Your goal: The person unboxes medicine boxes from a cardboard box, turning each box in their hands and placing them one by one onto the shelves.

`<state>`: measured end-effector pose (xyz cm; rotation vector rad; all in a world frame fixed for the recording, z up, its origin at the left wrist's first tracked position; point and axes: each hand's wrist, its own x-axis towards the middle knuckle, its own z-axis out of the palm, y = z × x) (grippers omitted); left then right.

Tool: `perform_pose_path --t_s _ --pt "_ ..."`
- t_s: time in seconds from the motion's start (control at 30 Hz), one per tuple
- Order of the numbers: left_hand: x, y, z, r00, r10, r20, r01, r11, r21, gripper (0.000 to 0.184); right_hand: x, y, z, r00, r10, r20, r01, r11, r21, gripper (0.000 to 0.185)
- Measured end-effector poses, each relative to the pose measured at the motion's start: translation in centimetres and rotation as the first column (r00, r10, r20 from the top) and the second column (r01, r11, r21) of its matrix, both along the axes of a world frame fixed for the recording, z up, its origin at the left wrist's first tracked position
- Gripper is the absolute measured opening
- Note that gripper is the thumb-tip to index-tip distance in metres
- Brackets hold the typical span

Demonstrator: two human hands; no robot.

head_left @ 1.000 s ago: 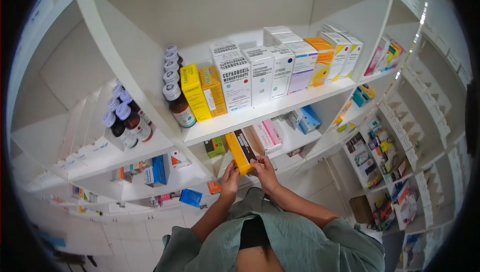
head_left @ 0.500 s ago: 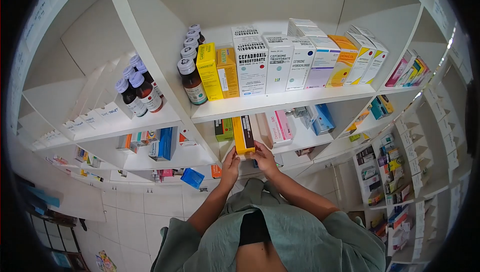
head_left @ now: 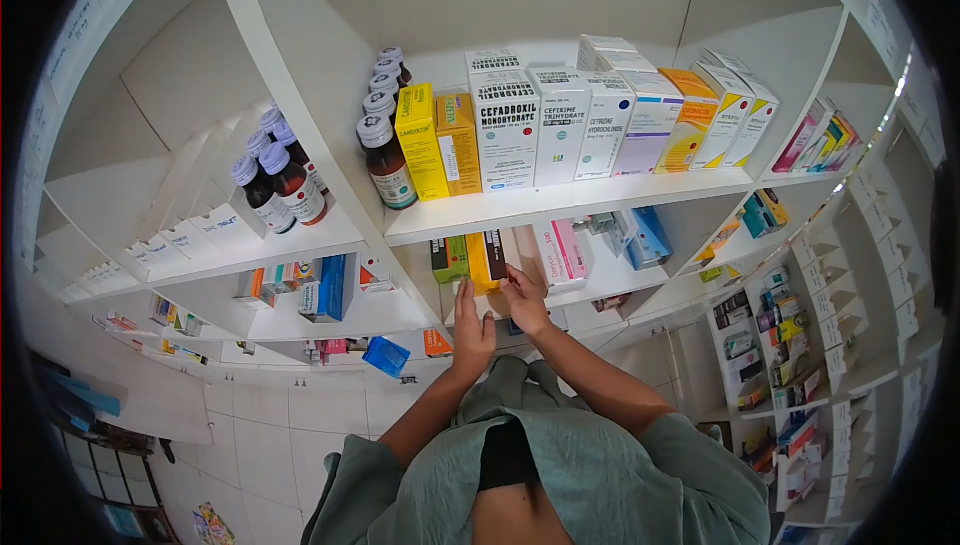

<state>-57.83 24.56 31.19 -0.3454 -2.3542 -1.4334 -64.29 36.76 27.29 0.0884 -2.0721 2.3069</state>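
A yellow medicine box (head_left: pixel 489 254) with a dark label panel lies on the lower shelf, its front end towards me. My left hand (head_left: pixel 471 323) is open beside the box's front left corner, fingers stretched out and thumb apart. At the front right corner, my right hand (head_left: pixel 525 303) touches the box with fingers extended along its side; it is not wrapped round it. Left of the yellow box sits a green box (head_left: pixel 451 257). A pink and white box (head_left: pixel 561 253) lies further right on the same shelf.
Above, the upper shelf (head_left: pixel 560 200) holds brown bottles (head_left: pixel 385 162), a yellow carton (head_left: pixel 421 145) and white cartons (head_left: pixel 503 135). An upright divider (head_left: pixel 310 95) stands left. A blue box (head_left: pixel 385 356) sits low on the left. More shelving with small boxes (head_left: pixel 780 330) is at right.
The yellow box has moved away from me, deeper onto the lower shelf. My left hand has let go of it and opened; my right hand has shifted forward along its side.
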Motion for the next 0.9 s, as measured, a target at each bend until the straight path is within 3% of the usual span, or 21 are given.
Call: perform_pose_path --t_s 0.03,0.13,0.23,0.47,0.9 --pt "-0.2 0.0 0.9 0.997 0.011 -0.077 -0.022 0.991 -0.135 0.062 -0.2 -0.1 -0.1 1.000 -0.011 -0.010 0.011 1.000 -0.001 0.042" --pt "-1.0 0.0 1.6 0.999 0.007 -0.037 -0.023 0.893 -0.449 0.065 -1.0 -0.3 -0.7 0.999 -0.041 -0.016 0.042 0.998 0.051 0.040" --pt "-1.7 -0.1 1.7 0.999 0.024 0.022 -0.006 0.801 -0.599 0.064 -1.4 -0.5 -0.6 0.997 -0.069 -0.033 0.071 0.993 0.090 0.039" --pt "-2.9 -0.4 0.9 0.999 0.030 -0.018 -0.035 0.772 -0.635 0.065 -2.3 -0.4 0.3 0.999 -0.045 0.002 0.044 0.987 0.153 0.036" --pt "-3.9 -0.5 0.6 0.999 0.023 -0.039 -0.043 0.764 -0.643 0.063 -3.0 -0.9 0.8 0.996 -0.081 -0.045 0.084 0.995 0.062 0.036"
